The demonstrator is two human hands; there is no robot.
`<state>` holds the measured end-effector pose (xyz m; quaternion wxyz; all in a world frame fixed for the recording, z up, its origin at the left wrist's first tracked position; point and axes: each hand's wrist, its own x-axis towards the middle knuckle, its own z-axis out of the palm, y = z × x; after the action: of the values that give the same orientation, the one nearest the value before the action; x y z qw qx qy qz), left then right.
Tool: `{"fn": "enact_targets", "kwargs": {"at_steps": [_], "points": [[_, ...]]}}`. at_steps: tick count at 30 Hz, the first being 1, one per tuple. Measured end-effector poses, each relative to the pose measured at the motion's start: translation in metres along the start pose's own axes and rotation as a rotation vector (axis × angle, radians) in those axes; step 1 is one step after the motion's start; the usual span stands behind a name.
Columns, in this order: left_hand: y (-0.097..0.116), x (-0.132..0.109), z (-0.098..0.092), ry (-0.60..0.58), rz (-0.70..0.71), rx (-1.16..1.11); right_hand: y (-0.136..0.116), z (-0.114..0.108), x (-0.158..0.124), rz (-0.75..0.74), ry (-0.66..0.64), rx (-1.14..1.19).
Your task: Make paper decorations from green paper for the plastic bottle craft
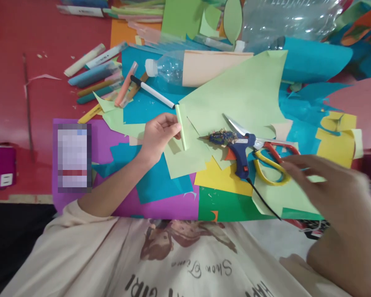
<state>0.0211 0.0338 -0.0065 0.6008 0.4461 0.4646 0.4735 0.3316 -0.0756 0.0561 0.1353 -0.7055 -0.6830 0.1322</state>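
Head view: pinching a slim pale-green paper strip (182, 140) with the left hand (157, 134), over a pale-green paper sheet (190, 163). Holding the right hand (336, 185) at red-and-yellow-handled metal scissors (272, 152), partly covered by a blue plastic glue gun (241, 154); cannot tell whether grasping them.

- Blue plastic glue gun (241, 153): right of the narrow pale-green paper strip (183, 137).
- Clear plastic bottle (168, 70): behind both.
- Red-and-yellow-handled metal scissors (272, 152): partly under the gun.
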Motion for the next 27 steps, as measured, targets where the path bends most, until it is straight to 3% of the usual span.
{"fn": "enact_targets", "kwargs": {"at_steps": [4,8,11,19,24,27], "points": [[0.000,-0.001,0.001,0.024,-0.029,0.037,-0.037,0.031,0.003,0.008,-0.130,-0.011],[-0.001,-0.001,0.001,0.023,-0.036,0.034,-0.048,0.054,0.010,0.046,-0.101,-0.077],[0.000,0.000,0.001,0.019,-0.031,0.019,-0.053,0.059,0.014,0.165,-0.103,-0.010],[-0.001,-0.001,0.002,0.011,-0.017,0.029,-0.052,0.042,0.023,0.535,-0.117,0.740],[-0.002,-0.001,0.001,0.009,-0.022,0.065,-0.055,0.038,0.032,0.397,-0.262,1.227],[-0.001,-0.001,0.002,0.002,-0.025,0.059,-0.057,0.044,0.038,0.405,-0.360,1.419]]}}
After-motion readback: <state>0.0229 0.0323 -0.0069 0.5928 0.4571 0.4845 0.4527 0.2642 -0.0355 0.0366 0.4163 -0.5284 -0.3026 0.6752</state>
